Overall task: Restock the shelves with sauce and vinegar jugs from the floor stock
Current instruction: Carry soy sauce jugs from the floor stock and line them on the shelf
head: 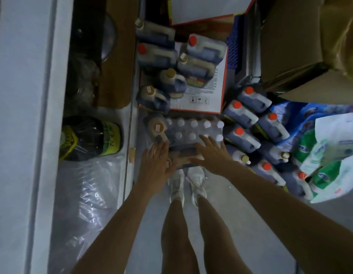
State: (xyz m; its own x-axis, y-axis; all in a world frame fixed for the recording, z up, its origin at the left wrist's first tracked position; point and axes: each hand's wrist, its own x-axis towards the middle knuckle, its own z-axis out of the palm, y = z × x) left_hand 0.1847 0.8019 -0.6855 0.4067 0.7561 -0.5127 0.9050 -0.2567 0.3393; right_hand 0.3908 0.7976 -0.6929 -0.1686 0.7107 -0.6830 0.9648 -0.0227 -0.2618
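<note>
Bare forearms reached down mid-frame, the left hand [154, 166] and right hand [211, 155] pressing a dark jug [184, 154] between straight fingers, neither grip clenched, beside the floor stock [242, 118]. The pick-up appeared under way; next, a lift to the shelf [117, 114], frame left.

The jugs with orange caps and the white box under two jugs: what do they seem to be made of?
The jugs with orange caps look like translucent plastic: dark liquid shows through pale moulded walls. The white box is probably printed cardboard, matt, with straight edges and handling symbols.
</note>
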